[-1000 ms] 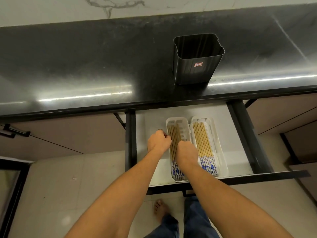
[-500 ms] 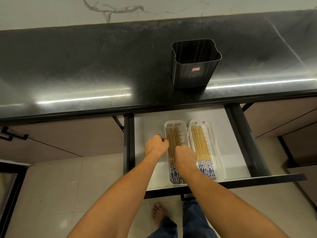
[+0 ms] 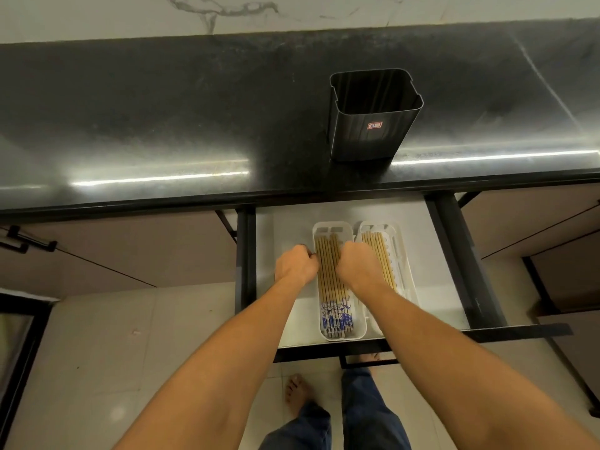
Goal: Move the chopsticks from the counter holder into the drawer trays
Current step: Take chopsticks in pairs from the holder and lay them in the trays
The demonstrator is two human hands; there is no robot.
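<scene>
An open drawer under the black counter holds two white trays side by side. Several wooden chopsticks with blue-and-white ends lie in the left tray. More chopsticks fill the right tray. My left hand is curled on the left tray's left rim. My right hand is curled on its right rim, between the two trays; the fingertips are hidden. The dark holder stands on the counter with no chopsticks showing in it.
The drawer's dark side rails and front bar frame the trays. Closed cabinet fronts flank the drawer. My legs and a bare foot stand on the tiled floor below.
My right hand has shifted from over the left tray's chopsticks to the tray's right rim, uncovering them. My left hand stays at the left rim.
</scene>
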